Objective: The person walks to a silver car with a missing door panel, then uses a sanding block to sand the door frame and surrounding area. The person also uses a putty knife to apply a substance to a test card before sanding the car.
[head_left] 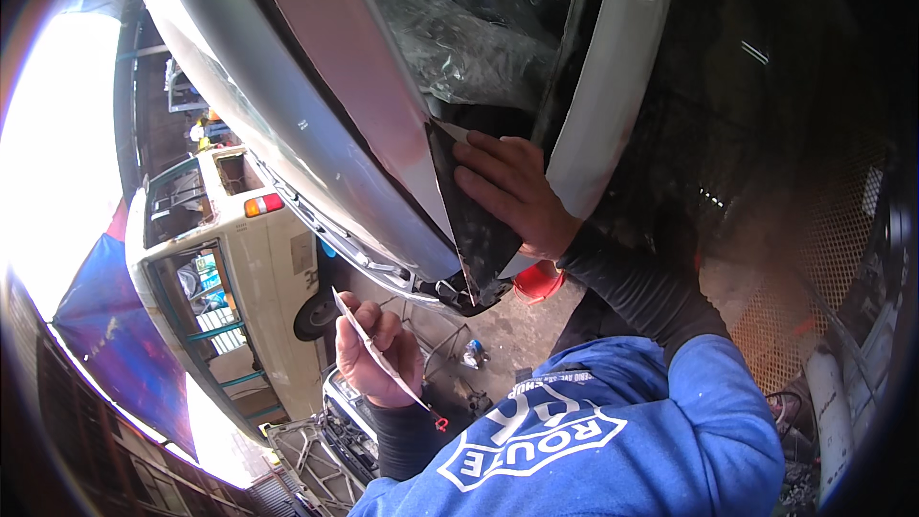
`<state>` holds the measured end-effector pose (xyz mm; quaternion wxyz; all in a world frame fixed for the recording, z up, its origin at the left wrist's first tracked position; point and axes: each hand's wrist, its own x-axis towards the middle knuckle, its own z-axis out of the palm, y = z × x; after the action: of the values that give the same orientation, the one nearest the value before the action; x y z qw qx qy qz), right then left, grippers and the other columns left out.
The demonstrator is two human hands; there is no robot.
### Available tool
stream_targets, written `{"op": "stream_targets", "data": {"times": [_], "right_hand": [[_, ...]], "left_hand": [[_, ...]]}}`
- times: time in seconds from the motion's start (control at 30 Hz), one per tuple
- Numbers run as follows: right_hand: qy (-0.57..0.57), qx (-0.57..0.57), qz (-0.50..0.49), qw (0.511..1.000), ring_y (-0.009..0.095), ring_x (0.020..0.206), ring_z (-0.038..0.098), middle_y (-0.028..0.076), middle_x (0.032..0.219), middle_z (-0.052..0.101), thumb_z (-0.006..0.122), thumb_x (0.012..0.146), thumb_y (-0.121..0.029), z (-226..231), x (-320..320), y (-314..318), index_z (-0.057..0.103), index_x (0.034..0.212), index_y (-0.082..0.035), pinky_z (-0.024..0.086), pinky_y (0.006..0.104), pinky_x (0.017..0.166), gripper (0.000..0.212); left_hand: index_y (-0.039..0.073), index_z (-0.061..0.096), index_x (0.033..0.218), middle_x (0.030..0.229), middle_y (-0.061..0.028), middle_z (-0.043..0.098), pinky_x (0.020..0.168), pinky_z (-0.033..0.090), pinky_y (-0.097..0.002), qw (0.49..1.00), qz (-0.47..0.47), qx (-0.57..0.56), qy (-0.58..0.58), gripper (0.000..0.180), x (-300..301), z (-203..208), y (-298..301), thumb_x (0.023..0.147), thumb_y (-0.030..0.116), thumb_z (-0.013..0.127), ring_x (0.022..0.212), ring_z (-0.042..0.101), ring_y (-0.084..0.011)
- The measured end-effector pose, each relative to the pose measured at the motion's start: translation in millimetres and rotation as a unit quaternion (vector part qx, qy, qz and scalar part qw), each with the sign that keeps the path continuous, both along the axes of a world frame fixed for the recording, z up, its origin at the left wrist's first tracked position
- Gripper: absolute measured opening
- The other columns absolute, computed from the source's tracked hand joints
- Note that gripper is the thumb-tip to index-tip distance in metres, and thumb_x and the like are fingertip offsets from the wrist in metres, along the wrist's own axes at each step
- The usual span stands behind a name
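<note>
My left hand is closed around a thin, pale flat strip, which I see almost edge-on and cannot name more exactly. A small red loop shows at the strip's lower end; whether it is attached, I cannot tell. With fingers stretched out, my right hand lies flat on the dark, pointed corner of a vehicle's body. Just past its fingertips a small pale edge shows. Beside that corner runs a pinkish-grey panel, and clear plastic film covers the dark area beyond.
A silver outer panel curves along the vehicle's left side. To the left stands a cream van with open window frames. On the concrete floor are a red container and a small blue-and-white item. Orange mesh stands at right.
</note>
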<state>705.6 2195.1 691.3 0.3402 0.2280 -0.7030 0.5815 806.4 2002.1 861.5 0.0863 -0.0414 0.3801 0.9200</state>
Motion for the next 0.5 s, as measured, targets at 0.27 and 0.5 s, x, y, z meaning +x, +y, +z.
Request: {"op": "stream_targets", "data": {"times": [0.27, 0.5], "right_hand": [[-0.007, -0.013, 0.023, 1.000, 0.031, 0.139, 0.043, 0.010, 0.153, 0.044, 0.086, 0.063, -0.021, 15.0, -12.4, 12.2, 0.046, 0.148, -0.015, 0.032, 0.0511, 0.106, 0.094], [0.012, -0.010, 0.006, 1.000, 0.030, 0.135, 0.046, 0.009, 0.154, 0.044, 0.086, 0.060, -0.020, 38.5, -35.1, 25.1, 0.046, 0.149, -0.015, 0.032, 0.0491, 0.105, 0.097]], "left_hand": [[0.015, 0.051, 0.141, 0.112, -0.0040, 0.064, 0.065, 0.053, -0.0385, 1.000, 0.009, 0.009, -0.018, 0.036, -3.6, 1.7, 0.7, 0.108, 0.027, 0.042, 0.089, 0.060, -0.0154], [0.014, 0.054, 0.138, 0.107, -0.0008, 0.066, 0.062, 0.052, -0.0331, 0.999, 0.022, 0.002, -0.025, 0.035, -12.5, 10.2, 7.2, 0.107, 0.028, 0.047, 0.085, 0.057, -0.0133]]}}
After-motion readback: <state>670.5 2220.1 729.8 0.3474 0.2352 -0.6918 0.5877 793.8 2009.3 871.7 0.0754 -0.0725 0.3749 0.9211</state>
